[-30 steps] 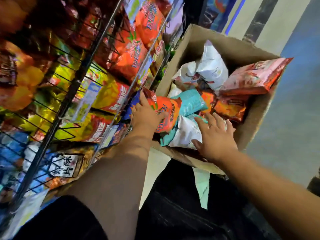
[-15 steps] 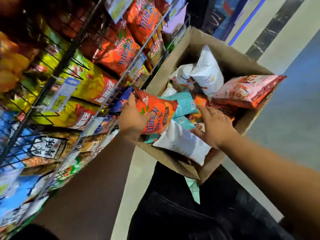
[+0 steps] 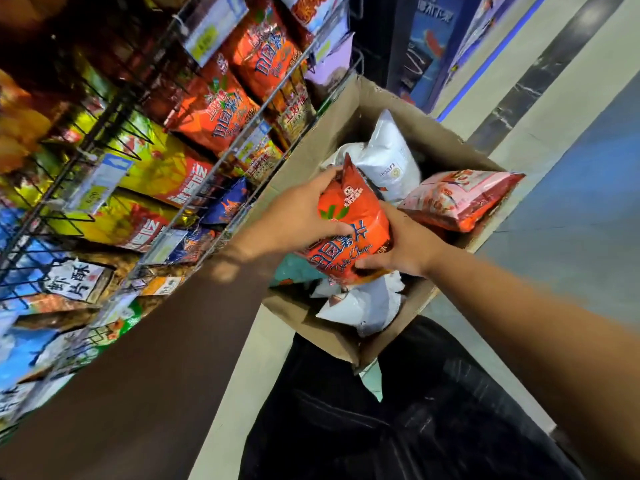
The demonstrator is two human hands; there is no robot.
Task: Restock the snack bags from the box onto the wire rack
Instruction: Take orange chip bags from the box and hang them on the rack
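Foil everywhere on my feed right now, all glossy and crinkly. Both hands are on one puffy orange chip bag (image 3: 353, 230). It's shiny plastic film with blue and white lettering and a little green leaf mark, pinched flat along its top seam. My left hand (image 3: 294, 220) is wrapped round the bag's upper left side, thumb laid across the front and fingers curled over the far edge. My right hand (image 3: 405, 244) grips the lower right corner, fingers tucked under the bottom seam. So both are closed on the same bag, which is held up over the open cardboard box (image 3: 436, 133), not on the wire rack (image 3: 114, 109).

Beyond the hands a plump white bag (image 3: 388, 157) stands on end inside the box, more matte-looking. Just right of my right hand a pink-red bag (image 3: 460, 195) lies across the box's rim, sticking out past it. Under the hands are crumpled white bags (image 3: 367, 306), and a teal bag (image 3: 294, 271) sits below my left hand.

Left of my left hand the rack is thin metal wire. Its tiers are packed with matching orange bags (image 3: 214, 112) and yellow bags (image 3: 156, 168), with paper price tags (image 3: 211, 29) on the front rails. The box's left wall sits right beside the rack front, barely any gap. Right of the box is smooth floor (image 3: 588, 202), plenty of room there.
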